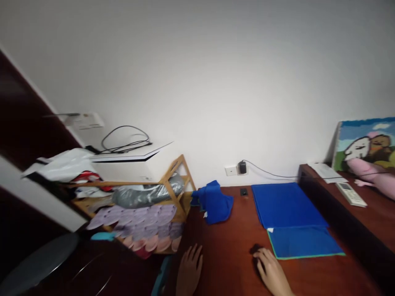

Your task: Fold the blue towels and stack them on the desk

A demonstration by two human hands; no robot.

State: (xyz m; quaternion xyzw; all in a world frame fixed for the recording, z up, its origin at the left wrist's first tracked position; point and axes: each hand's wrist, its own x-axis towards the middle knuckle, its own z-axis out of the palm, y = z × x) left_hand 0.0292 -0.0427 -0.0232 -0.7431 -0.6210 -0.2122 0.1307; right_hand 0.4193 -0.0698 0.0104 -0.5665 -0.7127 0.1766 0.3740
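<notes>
The left hand (pixel 189 269) lies flat, fingers spread, on the reddish-brown wooden worktop (pixel 230 246). The right hand (pixel 271 271) rests loosely curled beside a small dark object (pixel 255 249), fingertips touching it, gripping nothing. Just right lies a flat blue cloth with green edging (pixel 304 242); a crumpled blue towel (pixel 214 201) sits farther back.

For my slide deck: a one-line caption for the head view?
Both hands, left hand and right hand, rest flat on a reddish wooden desk near folded blue cloths.

White wall (pixel 216 82), wood shelf (pixel 173 181) by red-brown desk (pixel 228 246).
</notes>
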